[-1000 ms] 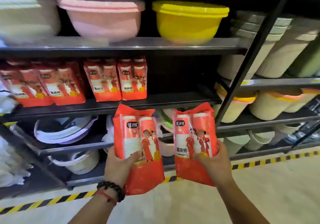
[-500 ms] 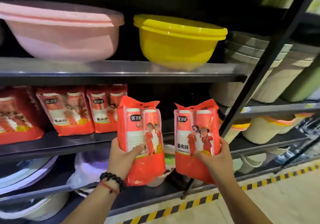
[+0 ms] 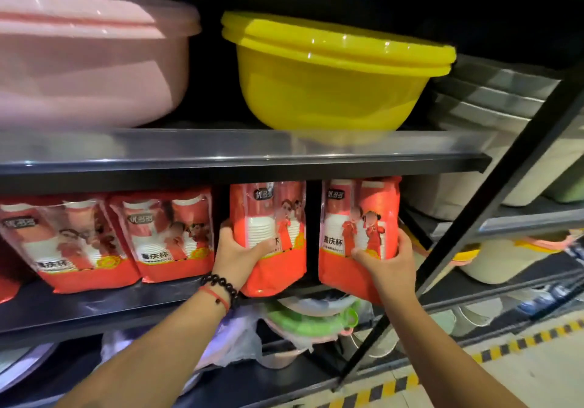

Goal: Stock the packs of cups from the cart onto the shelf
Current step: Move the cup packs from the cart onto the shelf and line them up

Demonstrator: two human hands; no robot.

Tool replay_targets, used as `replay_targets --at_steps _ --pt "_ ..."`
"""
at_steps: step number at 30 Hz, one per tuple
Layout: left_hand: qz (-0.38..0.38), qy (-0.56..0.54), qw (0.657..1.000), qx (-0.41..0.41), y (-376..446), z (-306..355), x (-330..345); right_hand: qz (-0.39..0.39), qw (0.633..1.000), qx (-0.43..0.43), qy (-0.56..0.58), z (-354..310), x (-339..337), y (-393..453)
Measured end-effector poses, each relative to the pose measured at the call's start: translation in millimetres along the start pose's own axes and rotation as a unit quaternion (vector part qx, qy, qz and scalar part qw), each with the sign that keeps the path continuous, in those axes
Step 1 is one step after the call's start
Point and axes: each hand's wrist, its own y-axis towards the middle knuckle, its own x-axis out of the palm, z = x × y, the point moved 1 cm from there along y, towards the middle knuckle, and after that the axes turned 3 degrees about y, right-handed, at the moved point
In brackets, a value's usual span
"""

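Observation:
My left hand (image 3: 239, 254) grips a red pack of cups (image 3: 271, 218) upright at the front of the dark middle shelf (image 3: 94, 303). My right hand (image 3: 390, 263) grips a second red pack of cups (image 3: 358, 214) just to the right of it. Both packs' tops reach under the shelf board above, and their lower ends hang over the shelf's front edge. Two more red packs (image 3: 164, 233) stand on the same shelf to the left, close to the pack in my left hand. The cart is out of view.
A pink basin (image 3: 85, 69) and a yellow basin (image 3: 328, 78) sit on the upper shelf (image 3: 221, 151). A black slanted post (image 3: 493, 205) runs just right of my right hand. Pale bins fill the right rack. Green and white basins lie below. Yellow-black tape marks the floor.
Both hands have lifted the two packs up and forward, from in front of the rack to the middle shelf's front edge. The view has come closer to the shelf.

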Motion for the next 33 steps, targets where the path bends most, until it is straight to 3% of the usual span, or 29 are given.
replay_targets --at_steps 3,9,17,23,33 --pt "0.005 0.009 1.0 -0.017 31.5 -10.5 18.9 0.0 1.0 -0.015 0.025 18.8 13.3 29.7" --pt "0.047 -0.023 0.996 0.068 110.1 -26.4 47.6 -0.006 0.997 -0.046 0.065 58.3 34.5 98.0" --pt "0.028 -0.033 0.997 0.068 229.4 -31.9 71.3 -0.068 0.985 -0.117 0.109 88.6 81.2 195.7" --pt "0.092 -0.011 0.989 0.114 261.2 -25.4 75.0 -0.158 0.962 -0.163 0.151 92.8 112.4 247.5" --pt "0.125 0.036 0.984 0.124 275.6 -32.6 68.7 -0.193 0.962 -0.13 0.141 82.0 164.0 316.9"
